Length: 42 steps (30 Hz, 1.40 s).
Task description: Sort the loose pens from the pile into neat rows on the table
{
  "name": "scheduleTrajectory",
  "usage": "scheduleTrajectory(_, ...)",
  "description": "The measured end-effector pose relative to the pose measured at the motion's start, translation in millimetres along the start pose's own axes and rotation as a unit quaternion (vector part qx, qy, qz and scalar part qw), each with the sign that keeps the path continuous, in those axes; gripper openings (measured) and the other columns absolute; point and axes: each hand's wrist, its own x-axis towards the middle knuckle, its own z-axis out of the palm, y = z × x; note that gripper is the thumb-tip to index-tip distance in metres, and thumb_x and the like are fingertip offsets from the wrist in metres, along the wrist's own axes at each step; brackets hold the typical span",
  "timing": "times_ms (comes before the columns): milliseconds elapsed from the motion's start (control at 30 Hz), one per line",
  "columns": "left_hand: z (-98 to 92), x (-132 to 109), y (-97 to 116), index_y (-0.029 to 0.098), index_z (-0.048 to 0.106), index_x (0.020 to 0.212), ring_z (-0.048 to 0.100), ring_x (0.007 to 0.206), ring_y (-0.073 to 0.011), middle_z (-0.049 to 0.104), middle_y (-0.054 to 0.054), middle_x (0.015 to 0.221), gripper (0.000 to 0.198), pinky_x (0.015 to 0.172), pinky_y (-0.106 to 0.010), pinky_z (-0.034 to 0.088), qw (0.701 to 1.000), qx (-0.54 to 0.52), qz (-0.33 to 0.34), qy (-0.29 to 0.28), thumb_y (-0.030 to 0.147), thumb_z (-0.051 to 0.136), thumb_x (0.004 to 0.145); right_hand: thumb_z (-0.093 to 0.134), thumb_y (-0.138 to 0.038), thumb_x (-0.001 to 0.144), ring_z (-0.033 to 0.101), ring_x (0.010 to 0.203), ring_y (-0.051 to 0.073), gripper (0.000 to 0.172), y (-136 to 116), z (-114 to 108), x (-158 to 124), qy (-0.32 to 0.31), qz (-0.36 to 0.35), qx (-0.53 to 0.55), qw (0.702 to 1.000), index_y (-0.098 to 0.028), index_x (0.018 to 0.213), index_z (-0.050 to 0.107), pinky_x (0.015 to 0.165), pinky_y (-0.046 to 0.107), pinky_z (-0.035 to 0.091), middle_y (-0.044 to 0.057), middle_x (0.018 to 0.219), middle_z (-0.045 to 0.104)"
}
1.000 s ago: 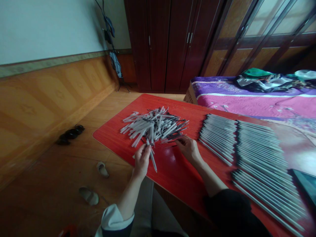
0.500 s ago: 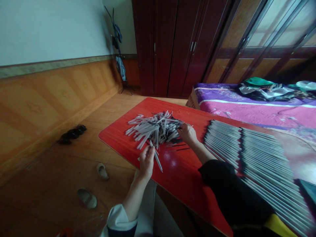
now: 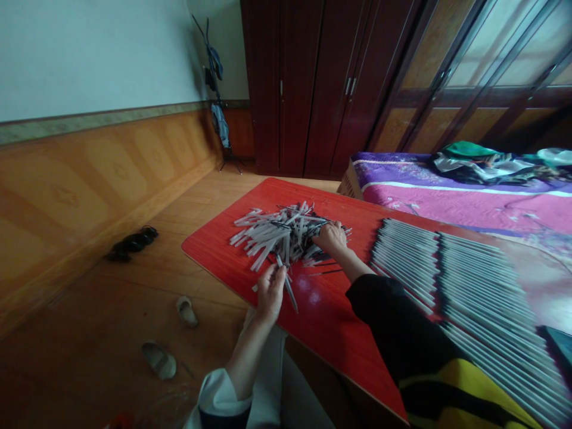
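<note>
A loose heap of grey-white pen barrels and thin black refills (image 3: 281, 232) lies on the far left part of a red table (image 3: 330, 322). My left hand (image 3: 271, 292) is closed round one grey pen barrel (image 3: 289, 289) near the table's front edge, its tip pointing down toward me. My right hand (image 3: 331, 238) reaches into the right side of the heap, fingers curled among the black refills; what they grip is hidden. A couple of loose refills (image 3: 328, 271) lie just below that hand.
Neat rows of assembled grey pens (image 3: 465, 286) cover the table's right half. A bed with a pink and purple cover (image 3: 447, 185) stands behind. Dark wardrobes (image 3: 313, 83) fill the back wall. Slippers (image 3: 159, 359) and black shoes (image 3: 131, 242) lie on the wooden floor at left.
My right hand has moved up from the table's bare part into the heap. My left hand has kept hold of the pen barrel and shifted slightly right.
</note>
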Motion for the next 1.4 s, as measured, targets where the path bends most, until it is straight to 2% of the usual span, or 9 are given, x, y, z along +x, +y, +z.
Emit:
scheduleTrajectory(167,-0.3,-1,2,0.014,0.063,0.081,0.05,0.059,-0.0115,0.055,0.0,0.061,0.034,0.056,-0.021,0.038,1.0,0.007,0.001,0.005,0.047,0.054,0.08,0.056,-0.032,0.066,0.05,0.099,0.029,0.032,2,-4,-3,0.047,0.012,0.039,0.998,-0.01,0.086,0.067,0.078,0.033,0.038,0.017,0.101,0.063)
scheduleTrajectory(267,-0.1,-1,3,0.014,0.064,0.082,0.05,0.059,-0.0116,0.056,0.0,0.063,0.033,0.056,-0.021,0.039,1.0,-0.001,-0.003,0.008,0.046,0.056,0.079,0.054,-0.027,0.068,0.055,0.086,0.024,0.026,7,-12,-16,0.073,0.035,0.107,0.991,-0.012,0.087,0.064,0.071,0.03,0.039,0.013,0.088,0.065)
scheduleTrajectory(400,1.4,0,3,0.014,0.065,0.082,0.053,0.063,-0.0116,0.06,-0.001,0.068,0.031,0.058,-0.02,0.041,0.998,-0.045,-0.007,0.032,0.043,0.061,0.076,0.057,-0.03,0.065,0.054,0.061,0.017,0.014,10,-22,-58,0.022,0.062,0.28,0.958,-0.017,0.07,0.059,0.054,0.026,0.035,0.003,0.062,0.059)
scheduleTrajectory(500,3.0,0,5,0.014,0.063,0.08,0.055,0.063,-0.0115,0.06,-0.001,0.069,0.028,0.059,-0.021,0.044,0.995,-0.08,-0.011,0.06,0.042,0.063,0.074,0.06,-0.032,0.063,0.049,0.05,0.013,0.016,7,-21,-98,-0.048,0.07,0.507,0.858,-0.017,0.066,0.055,0.046,0.024,0.034,-0.002,0.054,0.055)
scheduleTrajectory(633,4.5,-2,9,0.015,0.06,0.084,0.055,0.053,-0.0109,0.06,0.001,0.067,0.03,0.052,-0.022,0.047,0.988,-0.126,-0.044,0.077,0.042,0.066,0.071,0.064,-0.026,0.057,0.05,0.046,0.012,0.015,1,-12,-134,-0.11,0.135,0.682,0.71,-0.017,0.064,0.053,0.044,0.024,0.039,-0.001,0.052,0.058)
scheduleTrajectory(700,4.9,-2,11,0.016,0.058,0.087,0.057,0.053,-0.0115,0.061,0.001,0.069,0.032,0.05,-0.023,0.048,0.983,-0.153,-0.052,0.084,0.041,0.067,0.07,0.066,-0.024,0.055,0.053,0.048,0.012,0.017,-2,-6,-141,-0.124,0.151,0.726,0.659,-0.017,0.065,0.053,0.045,0.024,0.041,0.0,0.054,0.061)
scheduleTrajectory(767,5.0,-2,11,0.016,0.056,0.087,0.059,0.055,-0.0117,0.062,0.001,0.07,0.032,0.05,-0.023,0.049,0.98,-0.17,-0.051,0.091,0.04,0.068,0.07,0.067,-0.023,0.055,0.054,0.048,0.012,0.018,-4,-2,-144,-0.136,0.151,0.75,0.629,-0.017,0.065,0.053,0.046,0.023,0.042,0.0,0.056,0.062)
scheduleTrajectory(1100,3.7,-2,10,0.016,0.054,0.083,0.06,0.057,-0.0107,0.06,0.002,0.067,0.03,0.054,-0.023,0.05,0.977,-0.186,-0.047,0.094,0.039,0.068,0.07,0.074,-0.028,0.057,0.056,0.053,0.012,0.026,-5,3,-144,-0.157,0.124,0.789,0.581,-0.017,0.07,0.054,0.049,0.024,0.044,0.001,0.062,0.064)
scheduleTrajectory(1400,4.4,-1,9,0.015,0.054,0.085,0.062,0.056,-0.0114,0.065,0.0,0.068,0.028,0.055,-0.023,0.051,0.972,-0.209,-0.042,0.101,0.035,0.067,0.072,0.074,-0.028,0.057,0.055,0.049,0.01,0.023,-7,10,-145,-0.166,0.114,0.774,0.6,-0.015,0.07,0.06,0.046,0.021,0.042,0.001,0.058,0.064)
